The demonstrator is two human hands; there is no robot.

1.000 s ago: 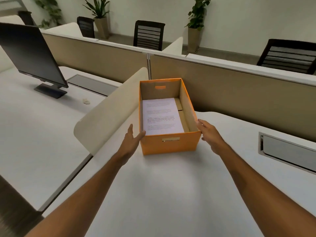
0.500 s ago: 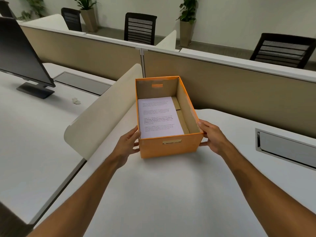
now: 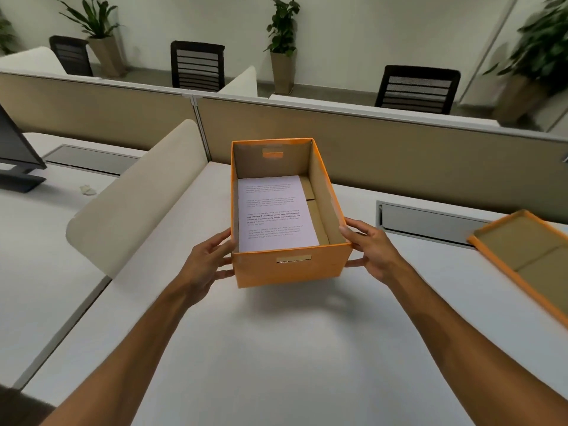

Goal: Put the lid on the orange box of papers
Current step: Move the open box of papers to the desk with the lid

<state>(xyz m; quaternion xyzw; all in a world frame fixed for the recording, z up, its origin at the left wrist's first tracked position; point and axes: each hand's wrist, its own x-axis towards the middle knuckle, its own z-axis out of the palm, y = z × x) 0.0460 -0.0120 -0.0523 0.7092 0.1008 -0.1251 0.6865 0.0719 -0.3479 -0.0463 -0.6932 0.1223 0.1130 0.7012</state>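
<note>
An open orange box [image 3: 289, 270] sits in the middle of the white desk [image 3: 276, 348], with a printed sheet of paper [image 3: 275, 213] lying flat inside. My left hand [image 3: 207, 264] presses against the box's left side near the front corner. My right hand [image 3: 370, 250] grips the right side near the front corner. The orange lid [image 3: 528, 259] lies upside down on the desk at the far right, partly cut off by the frame edge.
A cream curved divider [image 3: 135, 204] stands just left of the box. A beige partition [image 3: 399, 155] runs behind it. A monitor [image 3: 15, 149] sits on the left desk. A metal cable tray [image 3: 430, 221] is set in the desk between box and lid.
Both hands closed in from beside the box and now hold its sides. The view swung right, bringing the lid into sight at the right edge.
</note>
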